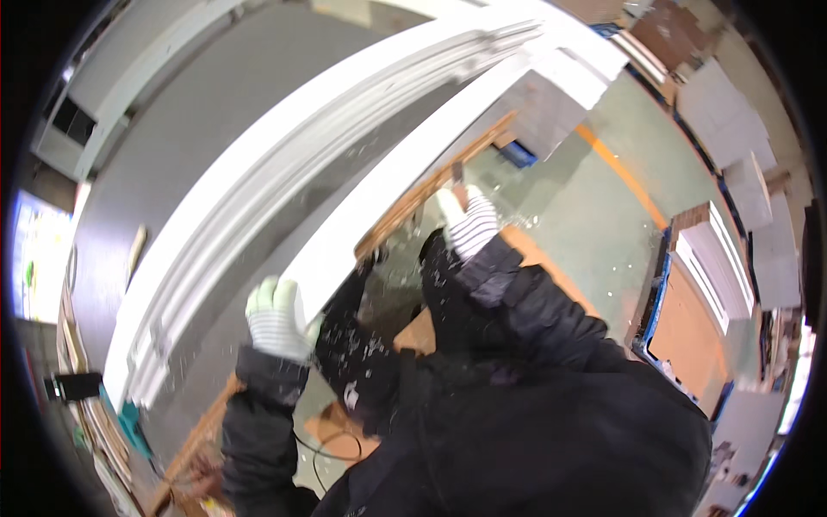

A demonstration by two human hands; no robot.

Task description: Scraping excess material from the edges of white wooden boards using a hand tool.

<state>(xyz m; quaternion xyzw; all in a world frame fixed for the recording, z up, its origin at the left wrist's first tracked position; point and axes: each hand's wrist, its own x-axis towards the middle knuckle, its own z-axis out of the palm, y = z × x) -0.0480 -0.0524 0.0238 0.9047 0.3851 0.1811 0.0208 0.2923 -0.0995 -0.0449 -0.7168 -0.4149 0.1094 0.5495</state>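
A long white board [379,198] runs slantwise in front of me, from near left to far right. My left hand [277,319], in a white glove with a striped cuff, grips the board's near end, fingers over the top. My right hand [469,222], gloved alike, is closed round a small tool [458,171] with a dark flat tip and a brownish handle, perhaps a scraper. That tip is at the brown wooden strip [413,196] along the board's right side. The fingers hide most of the tool. A white grooved frame piece [250,202] lies beyond the board.
A grey worktable [198,95] spreads under the white pieces. White flecks dot the floor and my dark trousers. On the right stands a blue-edged cart [659,293] with stacked white panels [715,258]. A black cable [319,452] loops on the floor below my left arm.
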